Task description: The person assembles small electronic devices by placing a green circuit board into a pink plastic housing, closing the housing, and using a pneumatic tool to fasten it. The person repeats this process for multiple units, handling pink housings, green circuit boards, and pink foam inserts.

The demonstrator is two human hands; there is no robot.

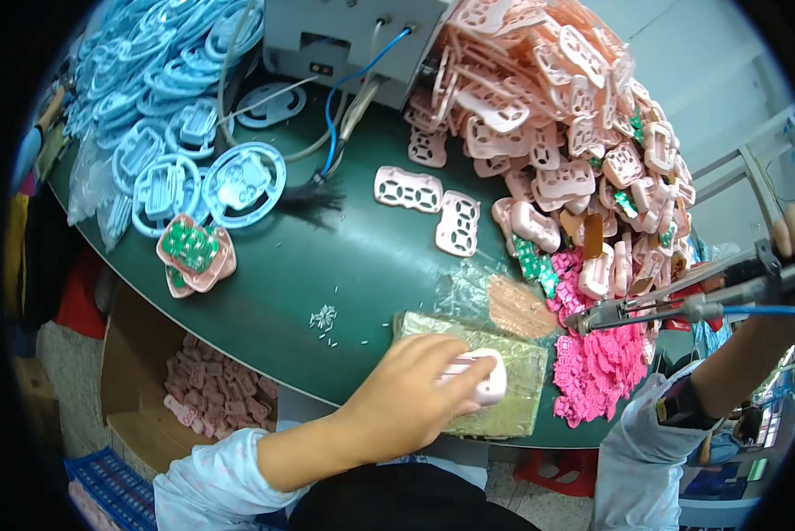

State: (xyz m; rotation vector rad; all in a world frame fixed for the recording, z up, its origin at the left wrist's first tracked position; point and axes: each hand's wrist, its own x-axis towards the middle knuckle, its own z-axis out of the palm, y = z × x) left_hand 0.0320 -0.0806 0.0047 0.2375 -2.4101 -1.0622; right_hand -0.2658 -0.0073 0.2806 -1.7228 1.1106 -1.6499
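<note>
My left hand (406, 385) closes round a pale pink plastic casing (486, 379) with rounded corners. It is held over a flat pad (514, 409) wrapped in yellowish, shiny tape. Raised at the far right edge, my right hand (791, 232) has its fingers curled at the black rear part of a long metal tool (628, 311) with a blue hose. The tool's narrow end points left, above a heap of bright pink plastic pieces (599, 372). Part of the right hand is cut off by the picture's edge and the tool.
Pale pink frames and casings (539, 115) pile high at the back right. Blue round plastic parts (163, 80) heap up at the left, near a grey box (349, 53) with cables. Small pins (324, 317) lie scattered on the green table (265, 327). A carton (141, 380) below holds pink pieces.
</note>
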